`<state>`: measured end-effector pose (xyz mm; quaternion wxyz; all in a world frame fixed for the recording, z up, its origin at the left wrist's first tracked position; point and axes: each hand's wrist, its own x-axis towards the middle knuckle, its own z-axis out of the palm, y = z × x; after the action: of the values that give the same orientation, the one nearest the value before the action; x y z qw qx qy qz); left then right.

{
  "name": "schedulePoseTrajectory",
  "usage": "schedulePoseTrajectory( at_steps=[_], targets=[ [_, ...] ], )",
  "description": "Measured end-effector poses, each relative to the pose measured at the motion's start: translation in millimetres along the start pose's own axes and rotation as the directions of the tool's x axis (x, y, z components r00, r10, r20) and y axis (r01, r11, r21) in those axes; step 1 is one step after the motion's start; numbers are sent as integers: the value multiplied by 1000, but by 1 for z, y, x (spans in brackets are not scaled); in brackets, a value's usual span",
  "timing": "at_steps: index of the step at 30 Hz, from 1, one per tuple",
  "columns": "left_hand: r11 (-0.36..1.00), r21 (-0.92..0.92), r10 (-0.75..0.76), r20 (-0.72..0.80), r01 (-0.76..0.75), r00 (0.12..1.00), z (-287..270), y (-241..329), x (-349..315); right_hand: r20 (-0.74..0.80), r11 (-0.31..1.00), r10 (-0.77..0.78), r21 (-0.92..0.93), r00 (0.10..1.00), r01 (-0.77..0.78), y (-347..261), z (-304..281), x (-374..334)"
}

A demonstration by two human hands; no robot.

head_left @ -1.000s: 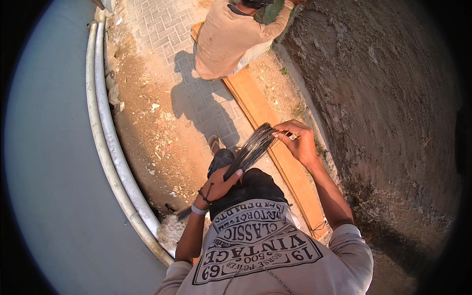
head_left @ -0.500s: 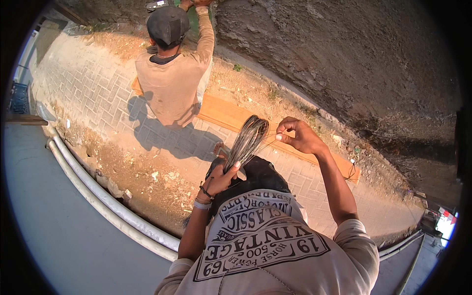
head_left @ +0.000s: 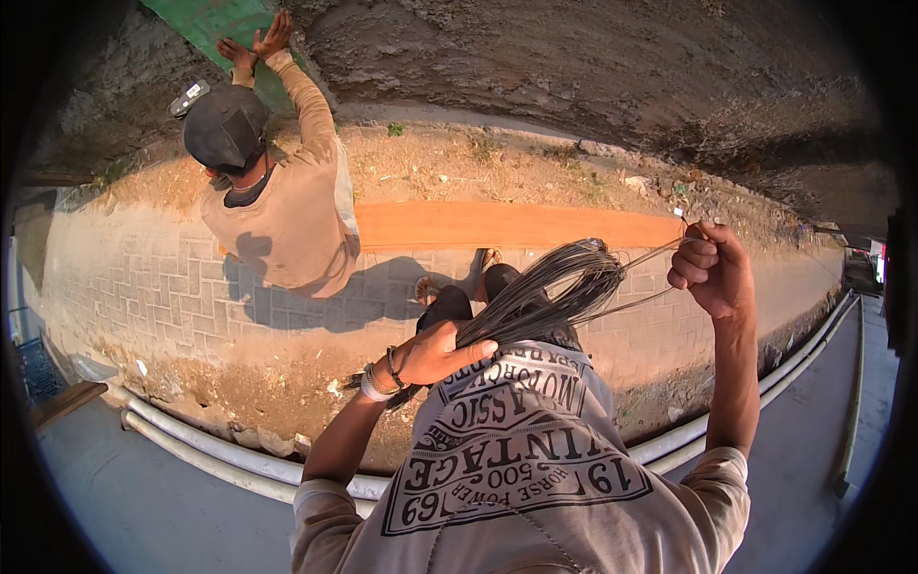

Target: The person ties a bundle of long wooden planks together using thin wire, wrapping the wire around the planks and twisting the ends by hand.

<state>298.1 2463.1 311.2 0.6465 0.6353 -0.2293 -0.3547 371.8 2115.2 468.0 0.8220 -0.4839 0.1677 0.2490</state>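
Spanning open room; looped wires [head_left: 540,304]

Our left hand [head_left: 445,356] clasps a looped bundle of thin dark wire [head_left: 564,287], and with our right hand [head_left: 710,268] we pinch a few strands [head_left: 651,255] stretching from its looped end. Beyond, an orange-brown plank [head_left: 478,226] lies along the paving [head_left: 158,292]; to our left, a co-worker [head_left: 287,230] in a dark cap [head_left: 225,126] rests both hands [head_left: 273,38] on a green panel [head_left: 206,29].
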Motion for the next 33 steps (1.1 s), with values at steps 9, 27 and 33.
schedulePoseTrajectory(
  at_steps=[9, 27, 33],
  targets=[
    [929, 186, -347, 141, 320, 927, 0, 80, 51, -117, 977, -199, 48, 973, 206, -110, -90, -10],
    [499, 495, -491, -515, 711, 703, -47, -231, 264, -824, 848, -435, -510, 364, -141, 145, -436, -51],
    [702, 417, -536, -225, 578, 814, 3, -376, 474, -906, 848, -159, -329, 393, -416, 297, -367, -52]
  ],
)
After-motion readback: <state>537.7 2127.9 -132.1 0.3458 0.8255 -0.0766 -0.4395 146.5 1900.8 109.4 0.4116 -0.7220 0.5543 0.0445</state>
